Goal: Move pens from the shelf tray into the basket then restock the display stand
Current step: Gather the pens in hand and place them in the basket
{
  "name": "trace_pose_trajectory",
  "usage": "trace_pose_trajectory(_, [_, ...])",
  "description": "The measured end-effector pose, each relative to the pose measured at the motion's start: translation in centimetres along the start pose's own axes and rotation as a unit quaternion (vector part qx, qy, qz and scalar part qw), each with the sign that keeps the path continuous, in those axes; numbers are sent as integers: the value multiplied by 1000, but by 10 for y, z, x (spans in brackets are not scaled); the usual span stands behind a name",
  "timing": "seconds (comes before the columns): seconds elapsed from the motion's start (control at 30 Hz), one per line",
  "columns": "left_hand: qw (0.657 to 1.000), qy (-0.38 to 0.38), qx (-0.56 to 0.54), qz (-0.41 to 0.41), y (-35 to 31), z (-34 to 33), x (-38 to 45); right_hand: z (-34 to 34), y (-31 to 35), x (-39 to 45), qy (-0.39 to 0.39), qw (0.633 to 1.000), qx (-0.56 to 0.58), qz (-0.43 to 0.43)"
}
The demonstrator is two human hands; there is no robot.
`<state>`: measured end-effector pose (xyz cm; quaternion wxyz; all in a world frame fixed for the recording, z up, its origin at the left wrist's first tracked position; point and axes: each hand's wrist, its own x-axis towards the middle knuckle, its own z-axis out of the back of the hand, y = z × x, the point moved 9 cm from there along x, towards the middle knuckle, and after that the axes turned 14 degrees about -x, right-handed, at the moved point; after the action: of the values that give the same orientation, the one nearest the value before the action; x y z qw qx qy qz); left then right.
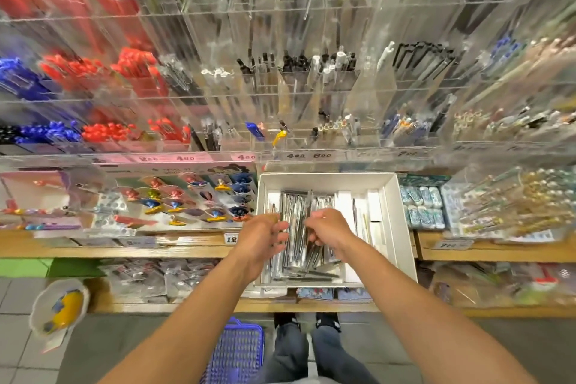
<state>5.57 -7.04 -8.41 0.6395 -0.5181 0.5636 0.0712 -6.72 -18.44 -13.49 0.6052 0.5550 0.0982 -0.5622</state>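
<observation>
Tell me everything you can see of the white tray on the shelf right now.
The white tray is a shallow rectangular box, cardboard or plastic by its look, resting on the wooden shelf with its near end jutting past the edge. Its left part holds a pile of clear-wrapped pens; its right part has white dividers and a few loose pens. The left hand and right hand both reach into the pile, fingers curled among the pens.

colourful spinning tops point(199, 196) on shelf, price tags point(296, 155), tiled floor point(18, 337)

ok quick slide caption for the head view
Both hands gather packaged pens from the white shelf tray, blue basket below.
</observation>
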Motion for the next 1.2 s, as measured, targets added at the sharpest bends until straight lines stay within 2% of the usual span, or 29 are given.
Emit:
trace_pose_trajectory(0.13, [999, 28, 7, 15, 4, -16, 8, -25, 11, -52, 99, 990, -28, 101])
trace_pose_trajectory(0.23, [999, 21, -30, 39, 8, -18, 10, -40, 17, -64, 107, 985, -32, 129])
trace_pose_trajectory(0.33, [999, 1, -39, 25, 7, -13, 16, -39, 16, -56, 103, 985, -2, 137])
trace_pose_trajectory(0.4, [999, -11, -40, 17, 6, -9, 19, -25, 4, -40, 66, 992, -14, 110])
trace_pose_trajectory(0.5, [999, -19, -26, 10, 5, -2, 18, 14, -31, -4, -77, 991, -107, -7])
trace_pose_trajectory(0.53, [999, -18, -31, 11, 5, 0, 18, 20, -41, 5, -96, 983, -148, -41])
trace_pose_trajectory(0.6, [999, -18, -45, 11, 6, 2, 17, 21, -52, 15, -101, 969, -207, -84])
trace_pose_trajectory(0.67, [998, -19, -54, 10, 7, 4, 16, 15, -51, 20, -108, 962, -237, -83])
trace_pose_trajectory(0.87, [997, -14, -74, 11, 10, 3, 13, 15, -48, 19, -133, 962, -225, -82])
trace_pose_trajectory(0.93, [997, -10, -76, 12, 9, 2, 11, 25, -39, 10, -146, 963, -220, -54])
trace_pose_trajectory(1.03, [997, -10, -81, 6, 7, -3, 10, 35, -10, -17, -165, 966, -193, 47])
trace_pose_trajectory(1.13, [997, -3, -74, -4, 4, -13, 10, 21, 16, -49, -103, 978, -105, 152])
trace_pose_trajectory(1.2, [997, 22, -78, -6, 3, -25, 9, 5, 24, -64, -55, 980, -61, 178])
